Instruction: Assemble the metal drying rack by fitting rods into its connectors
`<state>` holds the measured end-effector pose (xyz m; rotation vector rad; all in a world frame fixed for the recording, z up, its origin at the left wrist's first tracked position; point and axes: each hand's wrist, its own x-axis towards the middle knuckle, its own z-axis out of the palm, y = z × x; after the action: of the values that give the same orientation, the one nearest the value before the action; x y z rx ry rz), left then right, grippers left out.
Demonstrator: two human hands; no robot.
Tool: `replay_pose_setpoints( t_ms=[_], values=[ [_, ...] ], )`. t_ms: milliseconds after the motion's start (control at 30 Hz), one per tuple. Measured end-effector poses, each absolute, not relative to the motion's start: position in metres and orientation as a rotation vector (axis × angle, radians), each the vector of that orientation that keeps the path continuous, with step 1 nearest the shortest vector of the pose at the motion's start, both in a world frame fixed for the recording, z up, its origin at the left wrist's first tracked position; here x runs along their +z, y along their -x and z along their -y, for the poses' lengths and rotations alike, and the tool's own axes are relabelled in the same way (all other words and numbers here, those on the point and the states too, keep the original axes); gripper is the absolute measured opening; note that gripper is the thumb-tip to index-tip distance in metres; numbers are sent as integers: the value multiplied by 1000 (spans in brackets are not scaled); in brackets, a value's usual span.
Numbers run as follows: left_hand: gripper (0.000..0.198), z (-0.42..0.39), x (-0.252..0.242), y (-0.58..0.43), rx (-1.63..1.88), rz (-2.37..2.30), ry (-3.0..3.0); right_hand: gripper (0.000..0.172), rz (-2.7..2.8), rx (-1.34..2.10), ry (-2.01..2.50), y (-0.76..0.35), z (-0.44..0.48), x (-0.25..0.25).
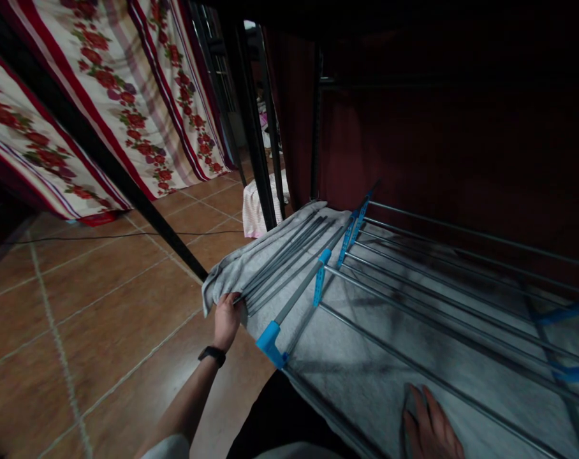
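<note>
My left hand (227, 320), with a dark watch (212, 357) on its wrist, is closed around the near end of a grey metal rod at the bed's left edge. Several loose rods (285, 261) like it lie side by side on the grey blanket (337, 331). To their right stands a partly built rack (389, 290) of grey tubes with blue plastic joints (273, 344). At the bottom right, my right hand (433, 424) rests on the blanket beside the rack's near tube, fingers stretched out, partly cut off by the frame.
A slanting black bar (141, 204) and black upright posts (256, 127) frame the bed. Floral cloth (136, 95) hangs at the left over tiled floor (127, 293). A thin cable (102, 236) crosses the tiles. White cloth (257, 207) hangs behind the post.
</note>
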<state>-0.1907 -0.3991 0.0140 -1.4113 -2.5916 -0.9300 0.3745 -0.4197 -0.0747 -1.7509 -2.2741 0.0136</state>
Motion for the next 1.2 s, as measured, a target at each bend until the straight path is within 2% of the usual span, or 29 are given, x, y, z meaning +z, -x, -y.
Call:
replay_pose_setpoints(
  t_ms=[300, 633, 833, 1067, 1200],
  values=[
    [33, 403, 16, 182, -811, 2577, 1478, 59, 2169, -26, 1849, -360, 424, -69],
    [40, 403, 21, 168, -464, 2471, 1608, 58, 2137, 80, 1875, -359, 422, -69],
    [36, 397, 33, 159, -299, 2529, 1635, 58, 2107, 96, 1913, -355, 423, -68],
    [17, 395, 41, 146, -537, 2620, 1692, 56, 2152, 75, 1869, -355, 424, -65],
    [27, 393, 46, 141, -501, 2724, 1649, 54, 2139, 65, 1842, -354, 423, -67]
  ],
)
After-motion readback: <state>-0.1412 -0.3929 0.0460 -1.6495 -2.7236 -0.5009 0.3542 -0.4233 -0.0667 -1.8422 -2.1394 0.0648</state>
